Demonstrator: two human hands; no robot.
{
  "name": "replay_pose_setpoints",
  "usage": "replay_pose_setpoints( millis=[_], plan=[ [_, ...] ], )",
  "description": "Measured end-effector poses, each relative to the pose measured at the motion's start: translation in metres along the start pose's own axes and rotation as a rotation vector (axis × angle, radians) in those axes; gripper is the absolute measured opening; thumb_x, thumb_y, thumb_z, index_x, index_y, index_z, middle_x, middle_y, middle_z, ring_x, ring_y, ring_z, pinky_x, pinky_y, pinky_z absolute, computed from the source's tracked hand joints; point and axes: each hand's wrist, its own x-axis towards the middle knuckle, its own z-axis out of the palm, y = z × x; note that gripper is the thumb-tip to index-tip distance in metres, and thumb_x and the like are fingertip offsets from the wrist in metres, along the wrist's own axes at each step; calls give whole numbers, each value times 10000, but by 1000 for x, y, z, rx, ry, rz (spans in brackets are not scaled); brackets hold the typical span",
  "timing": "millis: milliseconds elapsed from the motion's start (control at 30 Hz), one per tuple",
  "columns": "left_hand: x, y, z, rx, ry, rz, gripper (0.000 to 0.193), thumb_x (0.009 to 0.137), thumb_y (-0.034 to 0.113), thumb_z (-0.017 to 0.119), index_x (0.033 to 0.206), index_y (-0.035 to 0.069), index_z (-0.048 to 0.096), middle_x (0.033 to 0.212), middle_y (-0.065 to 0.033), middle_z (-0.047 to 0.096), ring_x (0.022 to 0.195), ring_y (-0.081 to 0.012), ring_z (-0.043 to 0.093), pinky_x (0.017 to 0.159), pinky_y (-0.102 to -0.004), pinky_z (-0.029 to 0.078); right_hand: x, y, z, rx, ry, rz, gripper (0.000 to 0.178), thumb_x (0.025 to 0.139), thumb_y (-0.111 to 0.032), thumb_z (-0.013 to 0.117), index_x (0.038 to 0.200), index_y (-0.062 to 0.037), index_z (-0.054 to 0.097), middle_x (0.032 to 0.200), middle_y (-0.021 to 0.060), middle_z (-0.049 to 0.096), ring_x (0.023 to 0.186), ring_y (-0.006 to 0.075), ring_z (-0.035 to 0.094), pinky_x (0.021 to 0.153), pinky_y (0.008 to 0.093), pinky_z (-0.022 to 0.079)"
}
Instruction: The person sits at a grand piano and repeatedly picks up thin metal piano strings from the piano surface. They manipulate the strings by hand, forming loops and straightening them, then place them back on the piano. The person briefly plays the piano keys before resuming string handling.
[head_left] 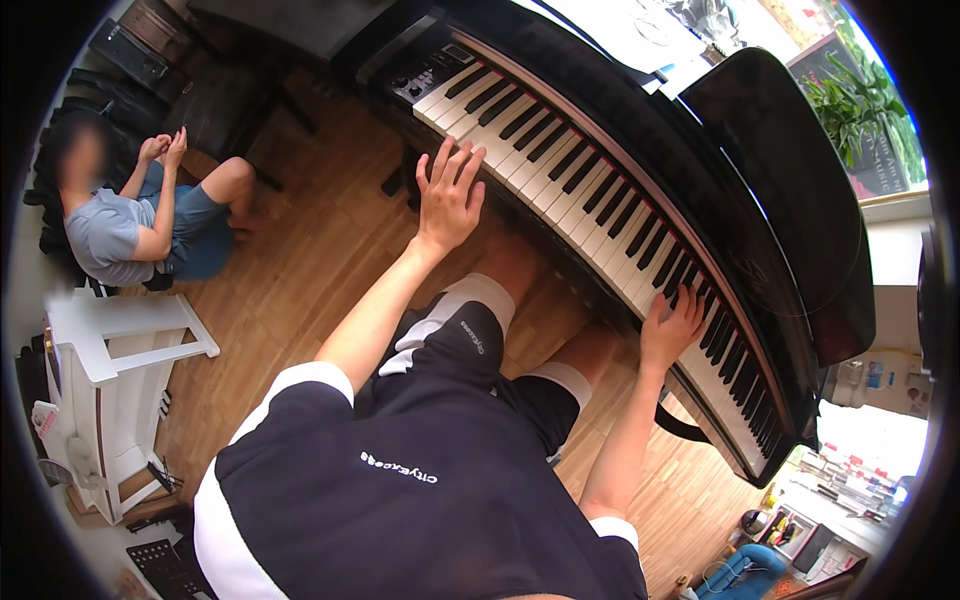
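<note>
A black piano [640, 130] stretches from the upper left to the lower right, its row of white and black keys [570, 185] facing me. My left hand [450, 195] is at the low end of the keys, fingers spread, fingertips at the front edge of the white keys. Farther right, my right hand [672, 325] rests over the keys with its fingers apart and slightly curved, the tips among the black keys. Neither hand holds anything. Whether any key is pressed down cannot be made out.
At the left a seated person [120, 215] in a blue-grey shirt holds both hands up together. Below them stands a white piano-like piece of furniture [110, 340]. Wooden floor [300, 215] lies between. A green plant [845, 105] and a cluttered table [830, 510] are at the right.
</note>
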Motion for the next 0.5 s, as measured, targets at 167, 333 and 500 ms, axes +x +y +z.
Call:
replay_pose_setpoints(
  millis=[167, 333, 500],
  plan=[
    [13, -12, -4, -103, -46, 5, 487, 894, 239, 605, 1353, 91, 541, 1382, -88, 532, 1420, -315, 370, 1148, -562, 197, -8, -4, 6, -98, -12, -12, 443, 952, -291, 533, 1330, -65, 578, 1435, 142, 539, 1429, 351, 379, 1179, 574, 218],
    [6, -17, 1, -135, -16, 28, 507, 884, 254, 611, 1350, 70, 529, 1355, -109, 539, 1406, -323, 381, 1130, -535, 249, -11, -9, 9, -109, 61, -22, 415, 918, -230, 533, 1288, -61, 615, 1375, 137, 592, 1396, 339, 430, 1172, 541, 251],
    [12, -8, -4, -134, 48, 62, 466, 885, 286, 601, 1293, 65, 556, 1271, -128, 570, 1300, -330, 472, 1044, -476, 345, -15, -6, 11, -95, 138, -26, 380, 886, -184, 538, 1225, -60, 659, 1326, 135, 627, 1360, 342, 475, 1153, 530, 293]
  ],
)
